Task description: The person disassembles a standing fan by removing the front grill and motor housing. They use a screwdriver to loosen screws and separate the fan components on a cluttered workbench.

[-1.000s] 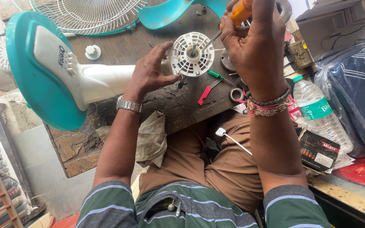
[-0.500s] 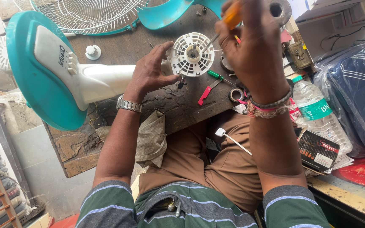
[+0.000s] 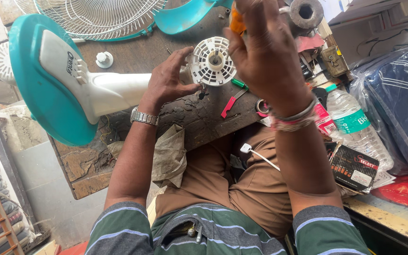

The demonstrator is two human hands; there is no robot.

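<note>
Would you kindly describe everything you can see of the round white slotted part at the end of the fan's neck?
The round white slotted part looks like moulded plastic: a disc with rings of radial vents around a central hub with a dark hole. It faces the camera, fixed to the end of the white neck above the worn wooden bench. The left hand grips just behind it, fingertips at its left rim. The right hand hovers beside it, holding an orange-handled tool.

A teal-labelled clear bottle (image 3: 355, 123) stands right of the lap, above a black box (image 3: 353, 166) (red-and-white print).

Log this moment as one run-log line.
left hand: steadies white fan neck | right hand: grips orange-handled screwdriver over white motor housing | bench: red tool
</note>
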